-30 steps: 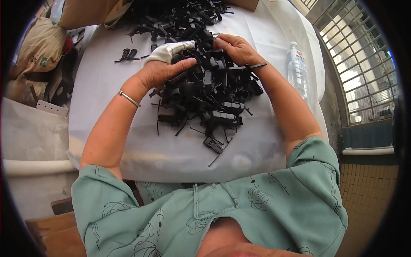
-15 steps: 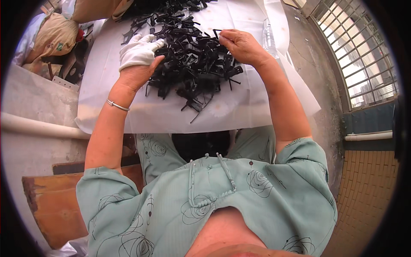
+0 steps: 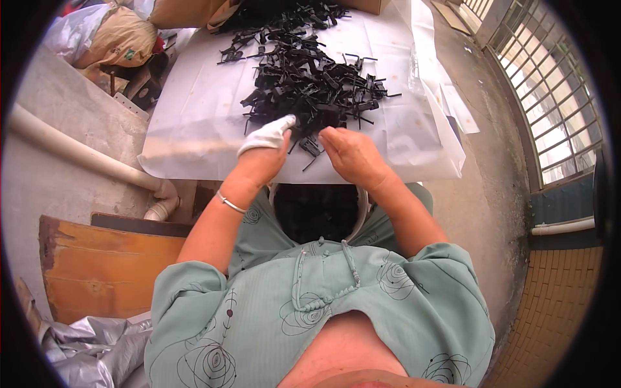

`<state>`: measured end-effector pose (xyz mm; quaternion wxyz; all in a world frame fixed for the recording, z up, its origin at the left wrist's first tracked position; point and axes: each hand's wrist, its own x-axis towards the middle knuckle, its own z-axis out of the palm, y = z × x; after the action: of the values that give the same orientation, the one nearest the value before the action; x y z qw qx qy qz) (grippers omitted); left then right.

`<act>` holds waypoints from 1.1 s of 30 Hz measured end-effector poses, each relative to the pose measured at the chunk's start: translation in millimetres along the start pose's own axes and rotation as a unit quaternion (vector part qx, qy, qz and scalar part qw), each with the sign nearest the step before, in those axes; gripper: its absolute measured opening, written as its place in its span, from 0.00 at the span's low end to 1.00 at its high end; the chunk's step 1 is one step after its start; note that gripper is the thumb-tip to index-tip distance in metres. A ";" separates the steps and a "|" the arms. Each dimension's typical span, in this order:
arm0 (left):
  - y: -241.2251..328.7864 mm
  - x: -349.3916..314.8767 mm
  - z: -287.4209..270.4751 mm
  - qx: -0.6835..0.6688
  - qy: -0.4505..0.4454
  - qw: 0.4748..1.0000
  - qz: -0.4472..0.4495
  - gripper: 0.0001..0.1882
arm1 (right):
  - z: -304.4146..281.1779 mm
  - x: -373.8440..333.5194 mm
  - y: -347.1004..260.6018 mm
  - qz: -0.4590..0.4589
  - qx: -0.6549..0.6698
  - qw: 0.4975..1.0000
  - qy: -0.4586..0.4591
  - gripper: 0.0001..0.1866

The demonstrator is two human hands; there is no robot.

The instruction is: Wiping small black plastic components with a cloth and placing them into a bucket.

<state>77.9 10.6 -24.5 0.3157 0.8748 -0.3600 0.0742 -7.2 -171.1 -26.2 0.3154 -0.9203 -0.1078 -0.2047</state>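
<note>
Your left hand (white cloth wrapped over its thumb) and right hand meet at the near edge of the table's white sheet, fingers pinched on a black clip, just below the clip pile.

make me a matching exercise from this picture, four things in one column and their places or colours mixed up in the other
Things:
1. black plastic clips
2. bracelet
3. white pipe
4. finger cot

Descriptions:
A. white, over the left hand's thumb
B. heaped on the white sheet
C. silver, round the left wrist
D. runs along the floor at the left

Pairs: 1-B, 2-C, 3-D, 4-A
</note>
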 end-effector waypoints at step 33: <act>106.7 -41.8 -18.3 -0.438 -0.010 0.896 -0.074 0.14 | -25.2 -26.5 -37.9 -0.079 0.352 0.920 0.151 0.10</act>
<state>-23.0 -11.7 28.2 0.6683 0.6726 -0.2931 -0.1231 -51.0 -159.3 0.5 0.6144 -0.6966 -0.1965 -0.3141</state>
